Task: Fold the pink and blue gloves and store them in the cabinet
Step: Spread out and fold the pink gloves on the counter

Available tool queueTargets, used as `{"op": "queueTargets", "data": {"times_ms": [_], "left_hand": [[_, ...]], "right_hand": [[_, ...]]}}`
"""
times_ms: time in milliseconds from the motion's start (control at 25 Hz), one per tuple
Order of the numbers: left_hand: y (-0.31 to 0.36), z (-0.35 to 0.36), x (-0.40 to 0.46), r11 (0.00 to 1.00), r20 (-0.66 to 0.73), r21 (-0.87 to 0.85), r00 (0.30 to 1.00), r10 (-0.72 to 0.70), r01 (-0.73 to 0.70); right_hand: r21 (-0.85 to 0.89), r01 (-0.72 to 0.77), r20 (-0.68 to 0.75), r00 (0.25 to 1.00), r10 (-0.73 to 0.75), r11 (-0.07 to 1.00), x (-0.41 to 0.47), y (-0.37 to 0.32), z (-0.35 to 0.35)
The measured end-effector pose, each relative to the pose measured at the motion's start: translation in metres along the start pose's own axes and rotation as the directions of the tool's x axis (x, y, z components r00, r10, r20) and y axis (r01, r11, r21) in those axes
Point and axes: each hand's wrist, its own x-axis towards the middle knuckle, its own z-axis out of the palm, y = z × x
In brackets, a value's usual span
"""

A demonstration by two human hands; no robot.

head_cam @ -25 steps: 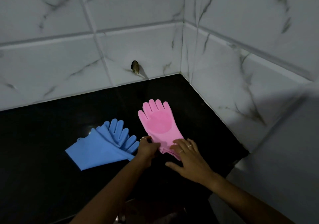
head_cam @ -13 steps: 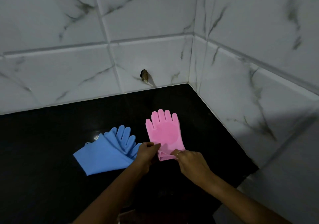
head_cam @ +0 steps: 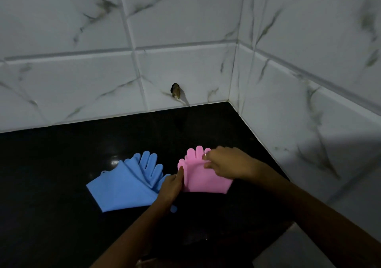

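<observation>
The pink gloves lie on the black countertop, doubled over so the cuff end covers the palm and only the fingertips show at the far side. My right hand pinches the folded-over cuff edge near those fingertips. My left hand presses on the pink gloves' left edge, thumb on top. The blue gloves lie flat to the left, fingers pointing away and wide cuff spread toward me; my left hand covers their right edge. No cabinet is in view.
White marble-look tiled walls meet in a corner behind and to the right of the counter. A small dark fitting sticks out of the back wall. The counter's front right edge drops off near my right forearm.
My hands lifted the pink gloves' cuff end and folded it forward over the palm. The right hand travelled from the near edge to the fingertips. The blue gloves stayed put.
</observation>
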Motion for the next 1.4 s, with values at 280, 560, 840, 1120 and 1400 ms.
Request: {"op": "queueTargets", "data": {"times_ms": [280, 560, 840, 1120, 1400], "left_hand": [[-0.001, 0.004, 0.004, 0.996, -0.076, -0.058, 0.994, -0.074, 0.070], [-0.003, 0.008, 0.015, 0.996, -0.095, 0.070, 0.994, 0.063, -0.056], [0.006, 0.010, 0.023, 0.951, -0.238, 0.284, 0.951, 0.196, -0.125], [0.024, 0.014, 0.035, 0.975, -0.200, 0.222, 0.980, 0.020, 0.025], [0.038, 0.023, 0.038, 0.990, -0.156, 0.099, 0.984, -0.089, 0.106]], "right_hand": [[-0.114, -0.070, 0.045, 0.996, 0.076, 0.991, 0.083, 0.021, 0.005], [-0.027, -0.078, 0.080, 0.994, 0.080, 0.997, 0.129, 0.038, 0.047], [0.340, -0.229, -0.321, 0.883, 0.342, 0.912, 0.098, 0.063, 0.087], [0.715, -0.522, -0.044, 0.631, 0.774, 0.466, 0.042, 0.054, 0.117], [0.924, -0.375, 0.187, 0.612, 0.769, 0.074, 0.044, 0.039, 0.111]]}}
